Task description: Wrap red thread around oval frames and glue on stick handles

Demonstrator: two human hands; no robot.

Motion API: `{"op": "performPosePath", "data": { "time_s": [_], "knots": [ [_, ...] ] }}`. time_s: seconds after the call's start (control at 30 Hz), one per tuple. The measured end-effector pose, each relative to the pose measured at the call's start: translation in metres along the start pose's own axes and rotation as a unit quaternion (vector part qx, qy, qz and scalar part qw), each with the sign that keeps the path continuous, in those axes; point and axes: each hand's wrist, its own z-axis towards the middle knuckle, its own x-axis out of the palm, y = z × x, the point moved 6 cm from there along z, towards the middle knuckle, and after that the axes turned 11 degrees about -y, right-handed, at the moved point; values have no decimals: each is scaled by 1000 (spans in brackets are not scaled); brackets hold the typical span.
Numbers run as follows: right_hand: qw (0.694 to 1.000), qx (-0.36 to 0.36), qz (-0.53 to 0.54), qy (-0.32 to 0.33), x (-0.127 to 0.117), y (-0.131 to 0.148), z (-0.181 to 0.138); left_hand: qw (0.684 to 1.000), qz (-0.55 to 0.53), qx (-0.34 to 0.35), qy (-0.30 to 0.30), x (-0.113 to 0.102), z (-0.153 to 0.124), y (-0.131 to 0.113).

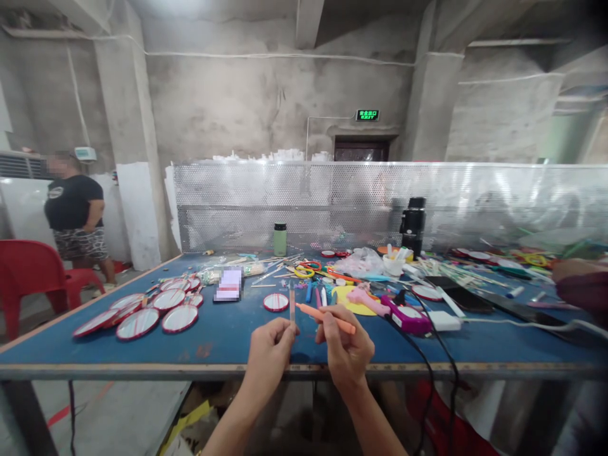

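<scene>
My left hand [272, 347] pinches the lower end of a thin flat wooden stick [292, 305], which stands upright. In my right hand [348, 345] is an orange marker pen [338, 322], its tip pointing left at the stick; whether they touch I cannot tell. Behind the stick, a small round red-rimmed mirror [275, 303] lies on the blue table [223, 345]. Several more pens, among them a blue pen [308, 292], lie just beyond my hands. To the right of them are a yellow sheet [354, 300] and a pink glue gun [367, 297].
Several red-rimmed round mirrors [137, 323] are piled at left, near a phone [228, 284]. A green bottle [280, 239] and black flask [413, 228] stand at the back. Cables and a purple device [407, 316] lie at right. A person [76, 202] stands far left; another person's sleeve [582, 291] shows at right.
</scene>
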Motion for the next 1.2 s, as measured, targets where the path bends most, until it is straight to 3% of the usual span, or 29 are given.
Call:
{"op": "performPosePath", "data": {
  "time_s": [0.17, 0.37, 0.6, 0.8, 1.03, 1.2],
  "knots": [
    [1000, -8, -8, 23, 3, 1, 0, 1000, -10, -3, 1, 1, 0, 0],
    [1000, -1, -1, -15, -1, 0, 1, 1000, -4, 1, -3, 0, 1, 0],
    [999, -12, -16, 28, 3, 0, -1, 1000, -7, 1, -5, 1, 0, 1],
    [1000, -7, -11, -22, -3, 0, 1, 1000, 4, -4, -10, -1, 0, -2],
    [999, -18, -14, 26, 2, 2, -1, 1000, -6, -4, -9, 0, 0, -3],
    [1000, -14, -22, -10, -2, -1, -1, 1000, 5, -2, -11, -1, 0, -3]
  ]
}}
